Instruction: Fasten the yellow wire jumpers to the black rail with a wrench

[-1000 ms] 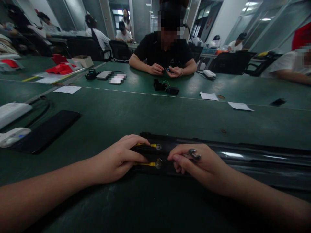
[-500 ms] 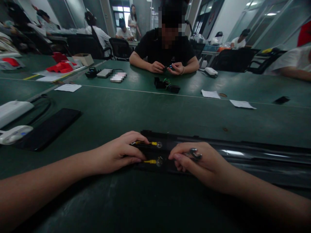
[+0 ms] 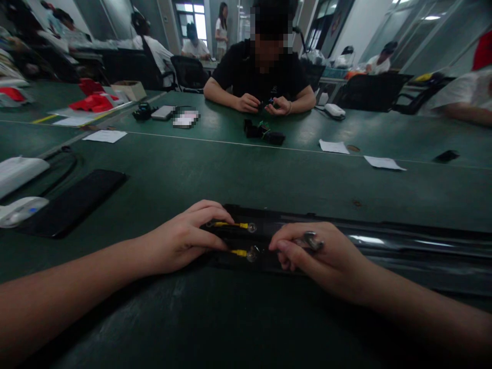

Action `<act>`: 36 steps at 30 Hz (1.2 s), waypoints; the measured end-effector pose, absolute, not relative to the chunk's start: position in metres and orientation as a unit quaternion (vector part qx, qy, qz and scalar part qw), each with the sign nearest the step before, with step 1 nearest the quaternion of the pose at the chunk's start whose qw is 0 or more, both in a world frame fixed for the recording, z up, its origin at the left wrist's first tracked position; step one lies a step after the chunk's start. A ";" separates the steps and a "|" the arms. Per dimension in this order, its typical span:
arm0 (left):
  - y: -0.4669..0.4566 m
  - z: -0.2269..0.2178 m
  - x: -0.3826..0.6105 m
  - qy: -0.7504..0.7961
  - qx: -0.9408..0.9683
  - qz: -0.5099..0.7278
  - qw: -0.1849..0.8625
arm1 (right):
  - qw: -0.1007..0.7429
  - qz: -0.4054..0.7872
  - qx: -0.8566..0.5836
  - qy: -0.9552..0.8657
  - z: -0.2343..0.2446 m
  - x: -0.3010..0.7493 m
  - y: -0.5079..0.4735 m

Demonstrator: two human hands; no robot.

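Note:
My left hand (image 3: 188,238) rests at the left end of a long black glossy strip (image 3: 369,241), thumb and fingers spread apart. At its upper fingertips lies a yellow-sleeved lead (image 3: 242,225) with a shiny round end. A second yellow-sleeved lead (image 3: 240,252), also round-ended, runs out from under the lower fingers. My right hand (image 3: 313,253) is closed just right of these round ends, held over the strip. A silver metal tool with an open, forked end, looking like a wrench (image 3: 314,241), sticks out of that fist; its other end is hidden by the fingers.
A black phone (image 3: 77,202) lies at left beside a white device (image 3: 23,211) and cable. Across the table a person (image 3: 265,77) in black handles small parts, with black pieces (image 3: 263,133) in front. Paper slips (image 3: 333,146) lie along the table's middle seam.
My left fingers have lifted and spread slightly, showing more of the upper lead. My right hand has shifted slightly right, still holding the metal tool.

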State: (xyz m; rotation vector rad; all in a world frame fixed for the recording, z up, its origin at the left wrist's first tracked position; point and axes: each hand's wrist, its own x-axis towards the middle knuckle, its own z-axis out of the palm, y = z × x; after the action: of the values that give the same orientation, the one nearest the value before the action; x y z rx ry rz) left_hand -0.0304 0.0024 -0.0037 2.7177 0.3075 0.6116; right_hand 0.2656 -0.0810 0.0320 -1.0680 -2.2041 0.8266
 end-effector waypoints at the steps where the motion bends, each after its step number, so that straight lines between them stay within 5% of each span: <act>1: 0.002 -0.004 -0.030 0.109 0.955 0.212 0.174 | 0.275 0.310 -0.399 -0.818 0.032 0.266 -0.081; 17: 0.002 -0.003 -0.029 0.120 0.956 0.190 0.188 | 0.337 0.256 -0.308 -0.852 0.034 0.262 -0.075; 36: 0.000 -0.001 -0.029 0.128 0.954 0.188 0.194 | 0.302 0.279 -0.312 -0.857 0.033 0.265 -0.077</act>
State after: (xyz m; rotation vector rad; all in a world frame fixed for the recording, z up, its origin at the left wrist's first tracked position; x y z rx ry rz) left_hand -0.0290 0.0004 -0.0008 2.6770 0.3583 0.5275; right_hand 0.2654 -0.0768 0.0328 -0.8283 -2.2718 0.7398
